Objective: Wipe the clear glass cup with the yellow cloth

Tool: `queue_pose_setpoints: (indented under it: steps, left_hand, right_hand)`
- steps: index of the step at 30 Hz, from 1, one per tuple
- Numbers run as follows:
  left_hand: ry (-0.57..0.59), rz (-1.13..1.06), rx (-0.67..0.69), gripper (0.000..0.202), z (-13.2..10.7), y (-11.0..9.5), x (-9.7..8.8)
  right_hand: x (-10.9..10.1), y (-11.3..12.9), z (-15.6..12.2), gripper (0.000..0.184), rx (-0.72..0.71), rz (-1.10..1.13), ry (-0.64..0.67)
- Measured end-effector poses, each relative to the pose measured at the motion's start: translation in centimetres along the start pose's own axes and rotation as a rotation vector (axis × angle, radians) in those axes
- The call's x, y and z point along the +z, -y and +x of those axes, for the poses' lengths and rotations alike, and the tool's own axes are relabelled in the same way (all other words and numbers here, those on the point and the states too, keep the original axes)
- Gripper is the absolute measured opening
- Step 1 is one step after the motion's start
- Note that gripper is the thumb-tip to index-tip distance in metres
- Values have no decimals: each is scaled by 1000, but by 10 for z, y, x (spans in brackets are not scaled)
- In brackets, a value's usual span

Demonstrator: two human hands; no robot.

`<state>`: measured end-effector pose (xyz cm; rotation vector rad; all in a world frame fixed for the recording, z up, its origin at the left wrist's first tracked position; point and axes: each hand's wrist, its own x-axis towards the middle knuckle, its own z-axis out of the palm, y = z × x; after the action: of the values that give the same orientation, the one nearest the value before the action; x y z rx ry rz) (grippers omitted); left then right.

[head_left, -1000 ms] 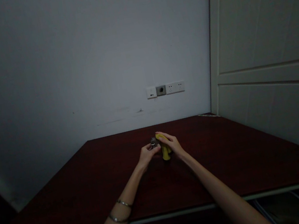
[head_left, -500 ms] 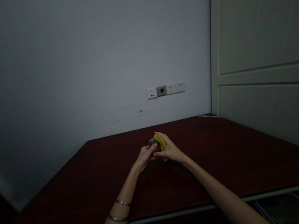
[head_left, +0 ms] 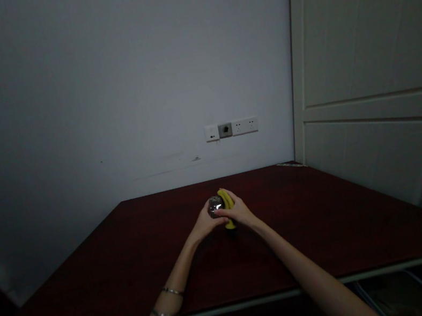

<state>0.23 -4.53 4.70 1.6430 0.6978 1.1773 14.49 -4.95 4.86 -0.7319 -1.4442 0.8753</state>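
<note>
Over the middle of the tabletop, my two hands meet. My left hand [head_left: 203,227] curls around a dark, rounded, glossy object [head_left: 215,204] that shows bright reflections; its exact kind is unclear. Against its right side lies a long, curved yellow object [head_left: 226,199] with a lengthwise fold or groove, which could be soft cloth or something banana-shaped. My right hand [head_left: 244,213] grips the yellow object from the right, its thumb reaching left across the front of the dark one. Parts of both objects are hidden by my fingers. Two metal bangles [head_left: 167,314] circle my left forearm.
The dark red tabletop [head_left: 131,259] runs back to a pale wall [head_left: 120,87]. Wall sockets [head_left: 244,126] sit above its far edge. A panelled door [head_left: 381,150] stands along the right. A thin flat strip [head_left: 291,164] lies at the far right corner.
The dark object has turned in my left hand and shows more of its glossy surface. My right thumb now crosses its front. The yellow object looks more upright. The view has shifted slightly.
</note>
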Motion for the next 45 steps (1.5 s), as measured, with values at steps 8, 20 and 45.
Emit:
queue_pose_setpoints:
  steps: [8, 20, 45]
  left_hand:
    - [-52, 55, 5, 68, 2, 4, -2]
    - [-129, 166, 68, 72, 0, 1, 4]
    - [-187, 534, 74, 85, -6, 6, 7]
  right_hand:
    - [-1, -2, -3, 76, -88, -182, -12]
    - [-3, 10, -3, 29, -268, -219, -18]
    - [0, 3, 1, 27, -228, -181, -118]
